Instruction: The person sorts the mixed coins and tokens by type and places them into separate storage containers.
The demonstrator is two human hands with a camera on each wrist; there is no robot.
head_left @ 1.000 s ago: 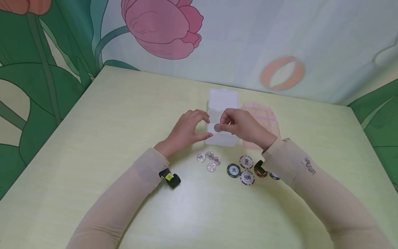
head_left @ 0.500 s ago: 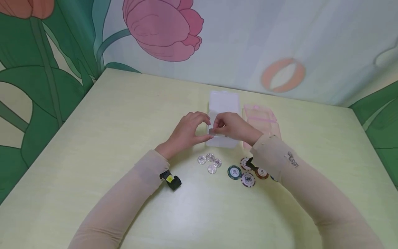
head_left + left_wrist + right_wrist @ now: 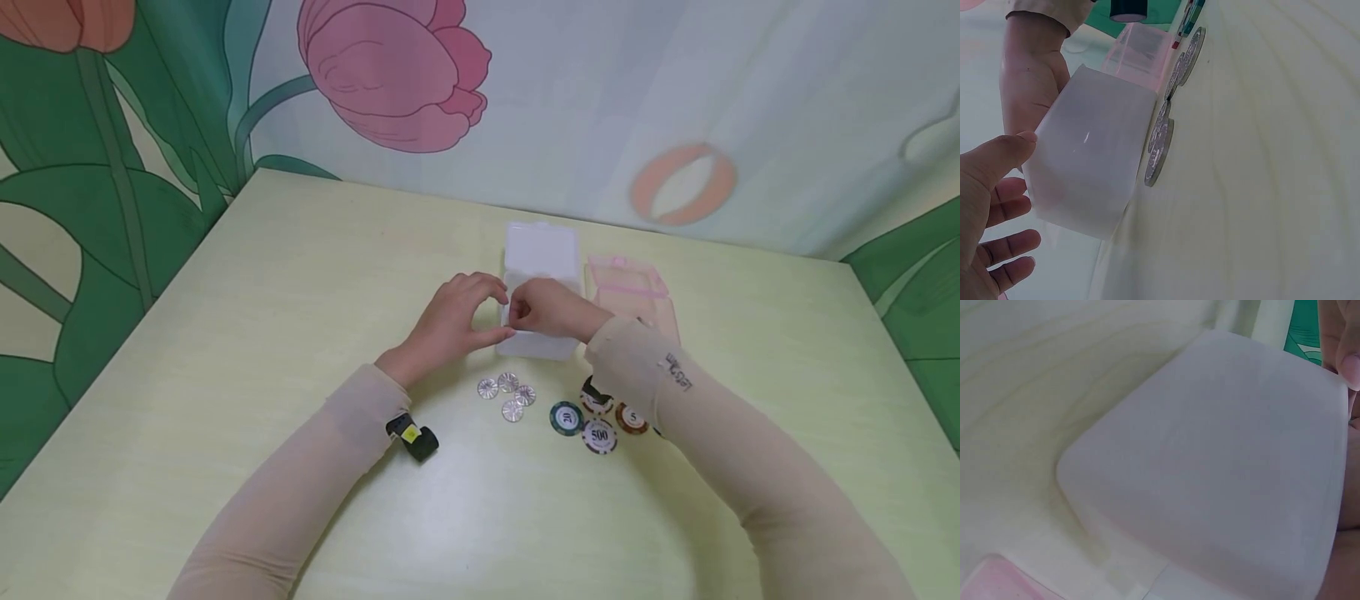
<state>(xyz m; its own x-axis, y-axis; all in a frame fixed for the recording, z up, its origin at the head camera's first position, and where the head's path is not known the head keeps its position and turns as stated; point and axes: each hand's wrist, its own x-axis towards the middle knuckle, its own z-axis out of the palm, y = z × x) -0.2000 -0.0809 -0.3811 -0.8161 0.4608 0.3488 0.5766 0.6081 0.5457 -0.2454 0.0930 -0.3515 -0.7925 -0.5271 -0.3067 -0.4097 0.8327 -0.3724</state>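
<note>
**Two Hands at the White Box**

The white box [image 3: 536, 344] sits on the table [image 3: 300, 275] with its lid [image 3: 542, 250] tipped back. The left hand [image 3: 448, 321] makes a wide curve at its side, and its thumb [image 3: 1007, 153] touches the rim. The right hand [image 3: 551, 307] is over the box with its fingers bent in close. I cannot tell if they hold anything.

Four silver coins [image 3: 508, 382] lie just in front of the box, near some round chips [image 3: 599, 436]. A pink box [image 3: 630, 291] is right beside the white one.

The white box looks light, smooth and a bit bendy, so it might slide. Hold it gently by its sides. The coins look hard, thin and slippery. Pinch one by its edge.
</note>
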